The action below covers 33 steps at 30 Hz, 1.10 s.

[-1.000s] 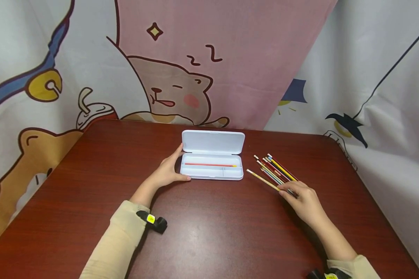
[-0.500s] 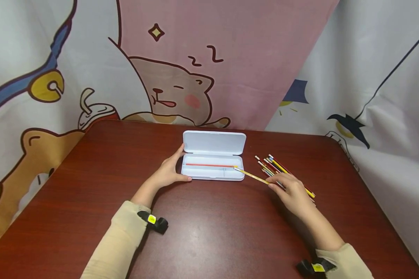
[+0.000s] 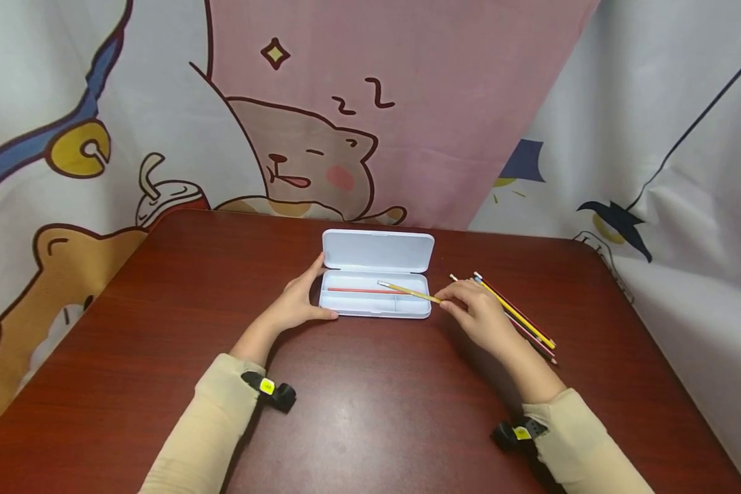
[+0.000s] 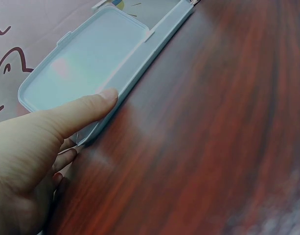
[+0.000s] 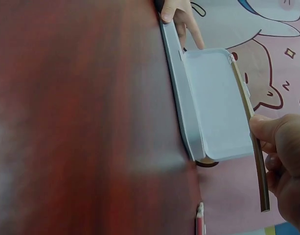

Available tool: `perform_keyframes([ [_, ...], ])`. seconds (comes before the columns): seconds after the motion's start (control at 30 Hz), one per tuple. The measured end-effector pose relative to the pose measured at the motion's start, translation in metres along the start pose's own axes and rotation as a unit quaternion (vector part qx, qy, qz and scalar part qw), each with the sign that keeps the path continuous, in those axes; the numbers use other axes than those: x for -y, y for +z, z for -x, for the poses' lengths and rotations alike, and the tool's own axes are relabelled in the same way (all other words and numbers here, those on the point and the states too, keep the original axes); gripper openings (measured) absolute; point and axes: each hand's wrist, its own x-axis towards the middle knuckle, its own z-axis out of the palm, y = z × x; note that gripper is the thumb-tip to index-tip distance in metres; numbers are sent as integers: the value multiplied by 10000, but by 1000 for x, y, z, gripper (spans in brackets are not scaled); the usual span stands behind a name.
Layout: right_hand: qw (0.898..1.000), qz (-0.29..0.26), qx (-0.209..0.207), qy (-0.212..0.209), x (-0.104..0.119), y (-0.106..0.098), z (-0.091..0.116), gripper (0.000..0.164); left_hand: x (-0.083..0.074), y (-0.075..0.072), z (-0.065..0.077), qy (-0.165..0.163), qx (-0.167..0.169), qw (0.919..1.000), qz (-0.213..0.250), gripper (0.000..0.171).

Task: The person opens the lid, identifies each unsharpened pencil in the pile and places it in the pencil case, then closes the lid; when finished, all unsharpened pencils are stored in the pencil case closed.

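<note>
Two hands are busy at an open white pencil box (image 3: 361, 306) on the dark red-brown table (image 3: 358, 405), well apart from each other. The left hand (image 3: 292, 303) grips the left end of the box, thumb on the front edge, the other fingers round the back; from the left wrist most of those fingers are tucked out of sight below the thumb. The right hand (image 3: 477, 314) pinches a yellow pencil (image 3: 403, 289) near one end, and its white-tipped end slants over the box. Whether that tip touches anything I can't tell, and the pencil's other end is lost behind the fingers, though the right wrist shows it sticking out past them, looking almost brown in the shade. Inside the box lies a red pencil (image 3: 355, 290), its right end covered by the yellow one. Neither wrist view shows the box's floor, only its side and upright lid (image 3: 378, 251). Beside the right hand, partly hidden by it, a bunch of pencils (image 3: 525, 319) lies on the table, too overlapped to count. At the bottom of the right wrist view one reddish pencil (image 5: 200, 223) is cut short by the edge, and both sleeves (image 3: 206, 422) run out of sight below
</note>
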Motion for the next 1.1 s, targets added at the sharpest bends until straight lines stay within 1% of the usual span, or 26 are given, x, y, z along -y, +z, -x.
perform_keyframes([
  [0.23,9993,-15,42,-359,-2,10,-27,16,1,0,0,-42,8,9999,-103,122],
  [0.4,9987,-43,203,-463,-4,16,-44,14,2,0,0,-1,-12,10000,-59,122],
  [0.6,9973,-203,350,-606,-7,29,-58,12,0,0,0,-14,-6,10000,-24,122],
  [0.83,9944,-238,389,-957,-9,49,-69,12,3,2,0,-101,35,9999,-26,121],
  [0.93,9945,-225,423,-931,-9,54,-73,12,3,2,0,-86,16,10000,-37,121],
  [1.1,9965,-130,540,-631,-12,64,-77,11,2,1,0,-98,14,10000,3,121],
])
